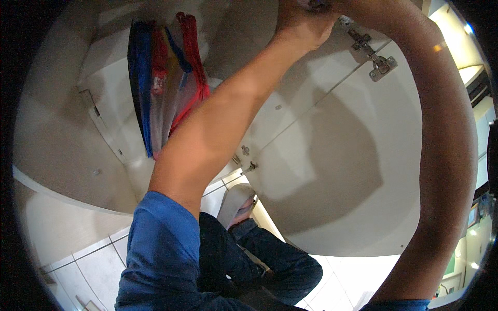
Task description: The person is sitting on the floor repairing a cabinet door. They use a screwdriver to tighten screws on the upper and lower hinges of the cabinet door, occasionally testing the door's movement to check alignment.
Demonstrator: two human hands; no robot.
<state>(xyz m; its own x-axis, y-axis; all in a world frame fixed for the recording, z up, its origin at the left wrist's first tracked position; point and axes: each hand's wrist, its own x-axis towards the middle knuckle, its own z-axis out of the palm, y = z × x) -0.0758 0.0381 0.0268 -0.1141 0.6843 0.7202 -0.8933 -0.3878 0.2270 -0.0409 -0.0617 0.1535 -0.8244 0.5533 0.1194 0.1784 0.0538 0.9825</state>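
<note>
Your two hands meet at the top edge of the view, and the metal hinge (369, 51) lies just beside them, toward you and a little to your right. Its long axis slants from near your hands down to the right, bridging the seam between the cabinet wall (280, 90) and the open white door (399, 155). Your left hand (306, 27) comes in from the lower left and sits just left of the hinge's upper end; your right hand (346, 6) is mostly cut off, its wrist and forearm arching over that same end, so that arm looks nearer. The fingers of your left hand seem curled near a small dark thing (316, 4) at the edge, but you cannot tell whether either hand grasps it or is released. The hinge is silvery and jointed, with a slim arm on the wall side and a broader, rounded plate on the door; its upper end runs up close to your hands. Well to the left, beyond your left forearm, blue-and-red-edged clear pouches (161, 88) stand upright.
</note>
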